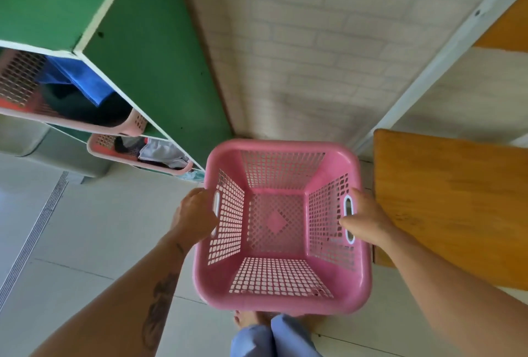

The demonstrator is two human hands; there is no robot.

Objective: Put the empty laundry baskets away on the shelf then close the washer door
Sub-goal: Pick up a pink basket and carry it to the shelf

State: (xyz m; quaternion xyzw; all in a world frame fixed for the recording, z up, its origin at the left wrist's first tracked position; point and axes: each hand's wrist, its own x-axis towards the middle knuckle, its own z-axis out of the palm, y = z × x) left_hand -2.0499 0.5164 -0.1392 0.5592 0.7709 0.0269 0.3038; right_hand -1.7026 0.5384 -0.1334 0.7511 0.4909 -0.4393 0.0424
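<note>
We grip the empty basket (pixel 281 228) by both handles, left hand (pixel 197 213), right hand (pixel 367 218), level for shelving on the far-left shelf (pixel 148 65).

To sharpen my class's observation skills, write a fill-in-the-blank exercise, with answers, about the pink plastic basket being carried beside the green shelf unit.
The left hand and right hand grip the pink perforated plastic basket by its side ____.
Inside, this basket is ____.
The green shelf unit stands on the person's ____ side.
The pale pink basket on its upper shelf holds a ____ cloth.
Missing words: handles; empty; left; blue.
</note>
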